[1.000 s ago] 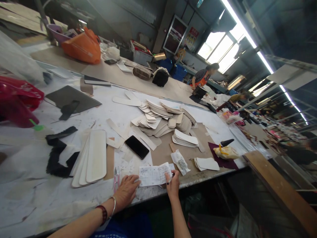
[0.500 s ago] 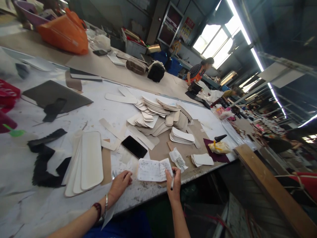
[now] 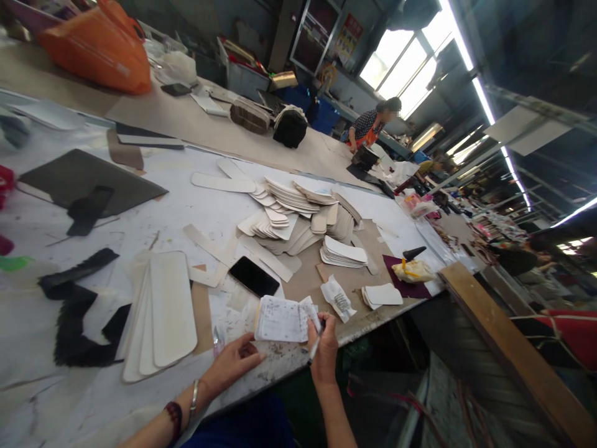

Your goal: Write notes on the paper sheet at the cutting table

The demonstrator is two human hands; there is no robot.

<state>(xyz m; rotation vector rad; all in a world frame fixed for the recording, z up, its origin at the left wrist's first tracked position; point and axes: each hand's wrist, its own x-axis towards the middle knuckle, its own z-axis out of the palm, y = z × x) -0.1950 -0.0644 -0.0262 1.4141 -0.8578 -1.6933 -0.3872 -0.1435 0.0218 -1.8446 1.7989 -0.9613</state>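
An open notebook [image 3: 280, 320] with handwritten pages lies near the table's front edge. My right hand [image 3: 325, 345] is closed around a pen [image 3: 317, 344], and its fingers also touch the notebook's right-hand page. On the other side, my left hand [image 3: 237, 361] lies at the notebook's lower left corner with its fingers apart, holding nothing. A bracelet and dark beads circle the left wrist. Just behind the notebook is a black phone [image 3: 254, 276], screen up. A crumpled printed paper [image 3: 338, 298] sits to the right of the notebook.
Large white rounded panels [image 3: 172, 311] are fanned out at left, beside black fabric strips [image 3: 79, 323]. Stacks of pale strips [image 3: 298, 224] cover the middle. A wooden beam [image 3: 504, 342] stands off the right edge. A co-worker [image 3: 373, 127] bends over the far table.
My left hand has moved right and its fingers have spread beside the notebook. My right hand has shifted slightly, turning the pen, and the right-hand page is lifted more. The view has shifted a little.
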